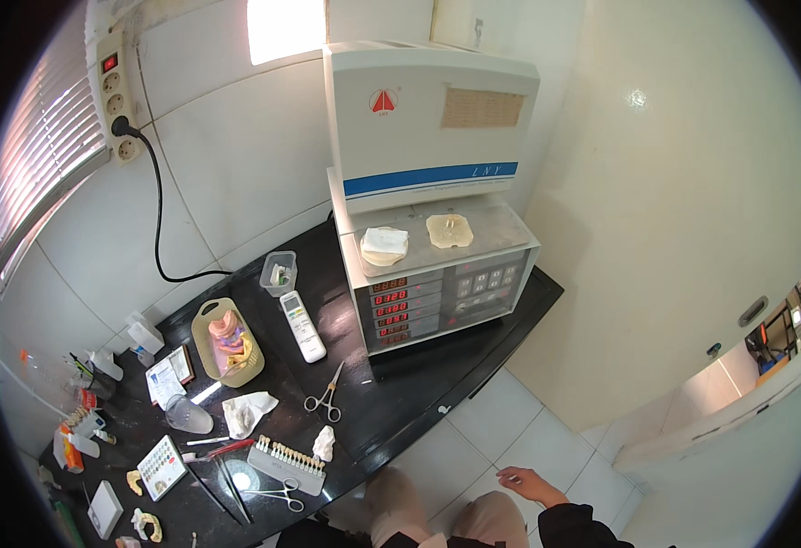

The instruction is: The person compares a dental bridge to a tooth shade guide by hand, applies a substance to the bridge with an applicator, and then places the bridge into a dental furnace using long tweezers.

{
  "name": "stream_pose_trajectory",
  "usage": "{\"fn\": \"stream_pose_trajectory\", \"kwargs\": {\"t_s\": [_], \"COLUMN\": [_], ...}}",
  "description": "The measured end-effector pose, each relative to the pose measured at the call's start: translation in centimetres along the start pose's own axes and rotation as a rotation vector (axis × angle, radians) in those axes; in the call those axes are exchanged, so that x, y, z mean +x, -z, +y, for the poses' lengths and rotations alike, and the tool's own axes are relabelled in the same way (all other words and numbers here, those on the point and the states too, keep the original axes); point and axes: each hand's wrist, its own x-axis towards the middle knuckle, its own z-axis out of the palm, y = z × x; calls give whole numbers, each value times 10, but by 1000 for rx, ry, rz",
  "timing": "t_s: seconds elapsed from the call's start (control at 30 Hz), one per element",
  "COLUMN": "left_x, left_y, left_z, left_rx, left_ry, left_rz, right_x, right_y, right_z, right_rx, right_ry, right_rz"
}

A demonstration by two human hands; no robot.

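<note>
My right hand (530, 486) hangs over the tiled floor beside my right knee, fingers loosely stretched and apart, holding nothing visible. My left hand does not show. Ahead of me a dental porcelain furnace (437, 110) with lit red digits stands on the black counter. On its metal shelf lie a round pad with a white piece on top (385, 242) and a beige firing plate (451, 231) with small upright pieces. A tooth shade guide (289, 468) lies near the counter's front edge, beside a locking clamp (277, 495). Scissor-handled tweezers (326, 397) lie farther back.
A beige basket (201, 333) holds pink and yellow dental models. Near it are a white remote control (303, 326), a clear tub (279, 274), a tipped clear cup (188, 416) and crumpled tissue (247, 413). A door (665, 210) stands at right; a power strip (115, 96) hangs left.
</note>
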Motion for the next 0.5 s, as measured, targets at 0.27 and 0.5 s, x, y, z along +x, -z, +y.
{"fn": "stream_pose_trajectory", "kwargs": {"t_s": [0.27,0.5], "left_x": [-18,24], "left_y": [-13,-41], "left_z": [32,105], "left_rx": [58,230], "left_ry": [-29,-119], "left_rz": [-81,-192], "right_x": [-144,-154], "right_y": [-78,-108], "right_z": [118,152], "right_rx": [192,327], "right_ry": [-517,-623], "right_rz": [714,630]}}
